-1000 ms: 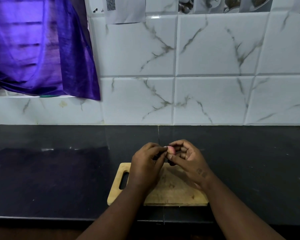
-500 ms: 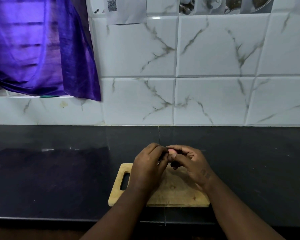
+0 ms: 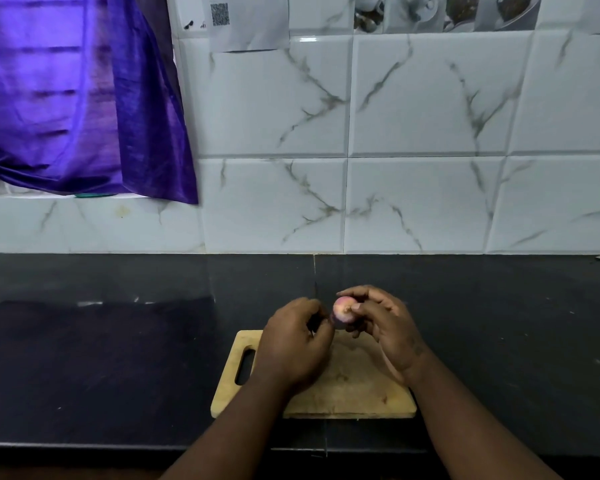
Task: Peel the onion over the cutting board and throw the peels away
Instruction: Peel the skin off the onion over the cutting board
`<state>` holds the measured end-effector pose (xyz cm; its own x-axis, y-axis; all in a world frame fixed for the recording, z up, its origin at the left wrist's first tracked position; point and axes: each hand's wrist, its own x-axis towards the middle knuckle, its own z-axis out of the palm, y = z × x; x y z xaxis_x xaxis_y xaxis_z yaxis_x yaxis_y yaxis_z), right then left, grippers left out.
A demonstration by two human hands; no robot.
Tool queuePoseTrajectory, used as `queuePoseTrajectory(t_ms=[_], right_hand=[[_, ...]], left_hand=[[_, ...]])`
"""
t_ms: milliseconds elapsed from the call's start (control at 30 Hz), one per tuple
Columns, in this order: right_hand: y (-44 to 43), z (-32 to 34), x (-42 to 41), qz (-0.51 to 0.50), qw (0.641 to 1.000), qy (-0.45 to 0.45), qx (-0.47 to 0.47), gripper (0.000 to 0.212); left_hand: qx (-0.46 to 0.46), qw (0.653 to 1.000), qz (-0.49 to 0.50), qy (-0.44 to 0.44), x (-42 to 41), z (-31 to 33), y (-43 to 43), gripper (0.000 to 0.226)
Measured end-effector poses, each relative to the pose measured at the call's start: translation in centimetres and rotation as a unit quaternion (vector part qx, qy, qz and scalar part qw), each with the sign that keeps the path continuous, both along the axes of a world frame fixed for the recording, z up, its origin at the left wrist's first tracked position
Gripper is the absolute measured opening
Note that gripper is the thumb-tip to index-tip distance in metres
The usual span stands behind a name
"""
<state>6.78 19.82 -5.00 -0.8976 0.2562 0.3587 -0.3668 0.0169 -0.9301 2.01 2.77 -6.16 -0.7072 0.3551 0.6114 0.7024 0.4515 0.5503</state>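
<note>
A small pink-purple onion (image 3: 342,309) is held above the far edge of the wooden cutting board (image 3: 357,393). My right hand (image 3: 383,323) grips it with curled fingers and the thumb on its pale top. My left hand (image 3: 297,344) is just left of the onion, fingers curled, pinching at a dark strip of peel on the onion's lower left side. The underside of the onion is hidden by my fingers.
The board lies on a black countertop (image 3: 101,341) close to its front edge (image 3: 84,445). A white marble-tile wall (image 3: 395,168) rises behind. A purple cloth (image 3: 77,98) hangs at the upper left.
My hands have drawn slightly apart, the left shifting leftward, so more of the onion's pale pink top now shows between them.
</note>
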Motion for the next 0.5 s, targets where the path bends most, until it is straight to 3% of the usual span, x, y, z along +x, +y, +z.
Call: queuePoseTrajectory(t_ms=[200,300,400,500], right_hand=[[-0.07,0.02,0.09,0.032,0.999,-0.032,-0.016,0.032],[-0.11,0.03,-0.01,0.039,0.998,-0.038,-0.023,0.031],[-0.18,-0.07,-0.07,0.037,0.998,-0.032,-0.026,0.026],[-0.33,0.02,-0.09,0.050,0.997,-0.024,-0.055,0.023]], left_hand=[[0.008,1.000,0.015,-0.014,0.03,0.18,-0.25,0.031],[0.030,0.997,-0.033,-0.059,-0.10,0.25,-0.33,0.037],[0.009,0.994,-0.064,-0.084,-0.32,0.22,-0.19,0.025],[0.056,0.991,-0.076,-0.092,-0.64,0.03,-0.29,0.015]])
